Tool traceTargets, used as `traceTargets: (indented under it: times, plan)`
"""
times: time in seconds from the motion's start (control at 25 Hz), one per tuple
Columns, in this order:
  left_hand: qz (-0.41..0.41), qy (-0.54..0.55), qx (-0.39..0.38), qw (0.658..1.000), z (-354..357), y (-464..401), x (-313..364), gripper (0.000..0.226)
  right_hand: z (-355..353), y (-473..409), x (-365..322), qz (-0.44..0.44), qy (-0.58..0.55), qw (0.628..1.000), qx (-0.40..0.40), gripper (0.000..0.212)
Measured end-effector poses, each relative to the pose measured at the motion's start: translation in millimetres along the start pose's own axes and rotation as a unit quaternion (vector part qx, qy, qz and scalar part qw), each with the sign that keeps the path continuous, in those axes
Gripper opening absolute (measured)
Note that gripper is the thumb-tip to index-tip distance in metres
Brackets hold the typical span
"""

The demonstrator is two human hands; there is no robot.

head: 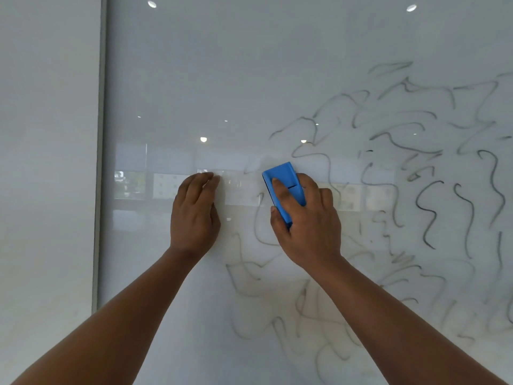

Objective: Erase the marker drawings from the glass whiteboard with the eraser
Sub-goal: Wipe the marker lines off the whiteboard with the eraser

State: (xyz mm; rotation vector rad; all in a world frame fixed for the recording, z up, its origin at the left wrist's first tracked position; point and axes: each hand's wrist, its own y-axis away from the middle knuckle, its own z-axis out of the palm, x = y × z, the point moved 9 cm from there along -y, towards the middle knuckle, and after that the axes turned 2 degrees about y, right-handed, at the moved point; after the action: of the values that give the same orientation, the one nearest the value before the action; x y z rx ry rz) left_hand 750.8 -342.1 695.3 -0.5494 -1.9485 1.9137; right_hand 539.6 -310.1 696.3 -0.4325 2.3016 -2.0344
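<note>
Two bare forearms nearest the lens, rising from the bottom corners toward mid-frame. Right hand wrapped over the blue eraser: index finger laid along the back, thumb hooked on the left edge, remaining fingers curled down the right side, so clenched around the block and pressing it against the glass whiteboard. Left hand just beside it at 9 o'clock, fingers straight and relaxed, flat on the glass, grasping nothing, probably only bracing.

Outward from the right fingers: eraser's long axis tilted from about 5 o'clock up to 11 o'clock, top end clear of the hand, dark felt edge showing on the left side. Marker drawings spread mostly from 1 o'clock round through 3 to 6 o'clock of the eraser; darkest squiggles well out at 3 o'clock, paler loops at 5 and 6 o'clock behind the right forearm, one faint loop touching the eraser's lower left at 7 o'clock. Toward 9 o'clock and 12 o'clock, glass mostly bare, reflecting ceiling lights and windows, with the frame edge far off at 9 o'clock.

Judging from this, bulk of the work lying rightward and downward of the eraser, right hand the only one placed for it; sweeping broadside toward 3 o'clock would cover more than travelling along the long axis. Most of the scribble not yet wiped.
</note>
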Motion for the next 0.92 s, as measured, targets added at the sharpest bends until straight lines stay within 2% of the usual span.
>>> traceTargets:
  times: [0.24, 0.32, 0.4, 0.48, 0.64, 0.68, 0.84, 0.92]
  plan:
    - [0.06, 0.006, 0.008, 0.998, 9.7, 9.8, -16.4, 0.049, 14.4, -45.4, -20.0, 0.058, 0.004, 0.997, 0.054, 0.054]
    - [0.064, 0.018, 0.013, 0.998, 12.2, 11.6, -21.5, 0.047, 25.1, -45.5, -42.3, 0.018, -0.015, 0.998, 0.057, 0.058]
    - [0.067, 0.022, 0.017, 0.997, 12.3, 10.9, -23.0, 0.046, 38.5, -22.5, -66.1, -0.057, -0.025, 0.998, 0.02, 0.059]
    - [0.065, 0.026, 0.015, 0.997, 11.9, 11.2, -23.6, 0.046, 37.3, -3.6, -64.1, -0.078, -0.03, 0.996, 0.006, 0.058]
    - [0.047, 0.023, 0.013, 0.999, 10.7, 11.5, -22.6, 0.047, 16.1, -53.2, -27.1, 0.037, -0.023, 0.996, 0.074, 0.054]
    - [0.044, 0.023, 0.012, 0.999, 10.7, 12.0, -22.4, 0.047, 16.7, -61.3, -32.4, 0.039, -0.019, 0.996, 0.074, 0.052]
    - [0.042, 0.028, 0.015, 0.999, 7.0, 11.3, -23.2, 0.05, 31.1, -14.7, -63.7, -0.077, -0.01, 0.996, 0.038, 0.045]
    - [0.038, 0.024, 0.016, 0.999, 6.0, 11.8, -22.4, 0.05, 20.9, -21.4, -46.3, -0.061, 0.006, 0.997, 0.057, 0.044]
